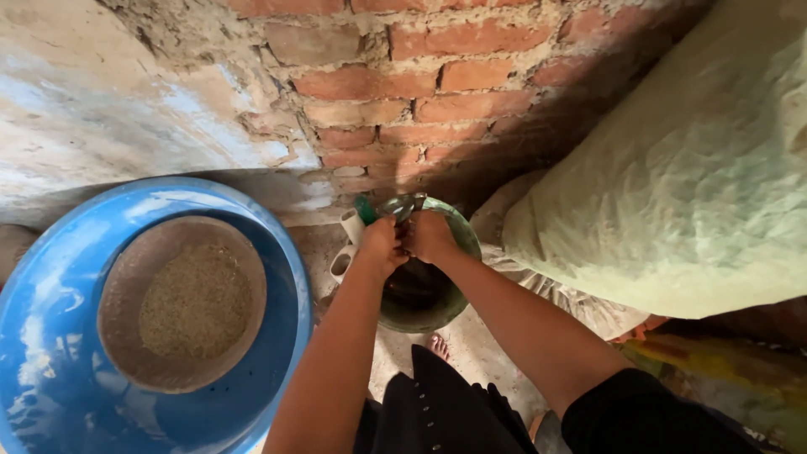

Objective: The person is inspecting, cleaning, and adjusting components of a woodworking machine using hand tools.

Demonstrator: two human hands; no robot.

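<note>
Both my hands meet over a green bucket (458, 294) on the floor by the brick wall. My left hand (380, 246) and my right hand (430, 236) are closed together on a small metal object (402, 206) at the bucket's far rim; what it is cannot be told. The bucket's inside is dark. Two short white pipe pieces (346, 244) stand just left of the bucket, with a green-tipped thing (365, 208) above them.
A big blue barrel (290, 277) stands at the left, with a round brown bowl (126, 277) holding grain (195, 301) in its mouth. A large pale green sack (689, 185) fills the right. My bare toes (437, 345) show below the bucket.
</note>
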